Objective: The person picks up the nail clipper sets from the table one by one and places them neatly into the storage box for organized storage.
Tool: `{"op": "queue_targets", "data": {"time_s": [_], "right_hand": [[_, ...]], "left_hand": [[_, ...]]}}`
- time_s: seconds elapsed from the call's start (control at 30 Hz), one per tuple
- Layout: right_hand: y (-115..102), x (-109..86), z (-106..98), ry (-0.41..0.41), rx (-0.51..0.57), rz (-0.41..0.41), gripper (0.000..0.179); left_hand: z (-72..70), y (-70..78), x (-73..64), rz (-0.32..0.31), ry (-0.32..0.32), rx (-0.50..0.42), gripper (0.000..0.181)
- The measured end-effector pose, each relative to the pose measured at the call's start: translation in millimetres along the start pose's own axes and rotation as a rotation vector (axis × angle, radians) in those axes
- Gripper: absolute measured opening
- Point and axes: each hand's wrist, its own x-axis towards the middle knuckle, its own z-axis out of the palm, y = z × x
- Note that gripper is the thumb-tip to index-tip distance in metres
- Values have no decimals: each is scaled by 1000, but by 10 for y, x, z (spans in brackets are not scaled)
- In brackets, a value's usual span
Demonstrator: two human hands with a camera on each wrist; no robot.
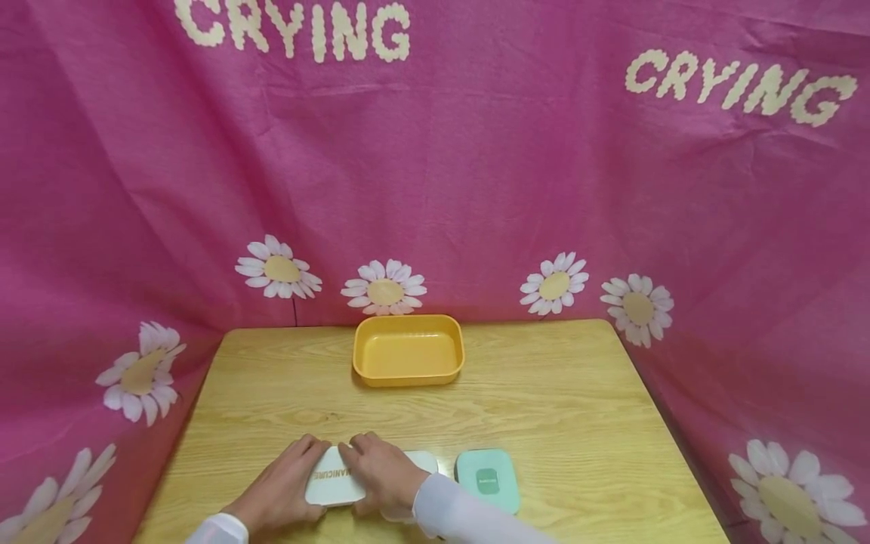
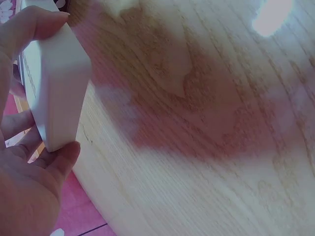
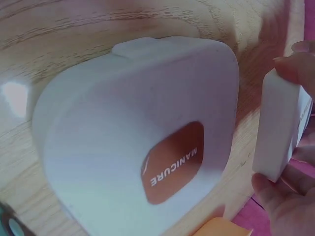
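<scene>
A white box with gold "MANICURE" lettering (image 1: 331, 480) is held between both hands near the front of the table. My left hand (image 1: 288, 485) grips its left side, with fingers at one edge and the thumb at the opposite one. On the other side, my right hand (image 1: 386, 473) holds the box by its right end. A second white case (image 3: 113, 132), with a brown "MANICURE" label (image 3: 173, 163), lies on the table just to the right, partly hidden under the right hand and wrist in the head view.
A mint-green case (image 1: 501, 468) lies right of the right forearm. Toward the back edge of the wooden table (image 1: 557, 393) stands a yellow tray (image 1: 408, 379). Pink cloth (image 1: 476, 166) with daisies and lettering hangs behind and along both sides.
</scene>
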Motion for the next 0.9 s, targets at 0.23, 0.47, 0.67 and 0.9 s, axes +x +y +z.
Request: {"op": "queue_targets", "data": {"time_s": [0.23,0.47,0.67,0.9], "right_hand": [[69,-32,-44,40,-23,-34,99],[112,-27,-52,82,-34,-56,99],[141,-44,-57,109,-25,-56,100],[191,-80,-69,116,-3,-55,100]], "left_hand": [[62,-57,27,118,125,-33,85],[-22,3,50,105,119,-15,86],[-82,45,93,71,47,-13,87],[-79,64,114,63,46,-24,86]]}}
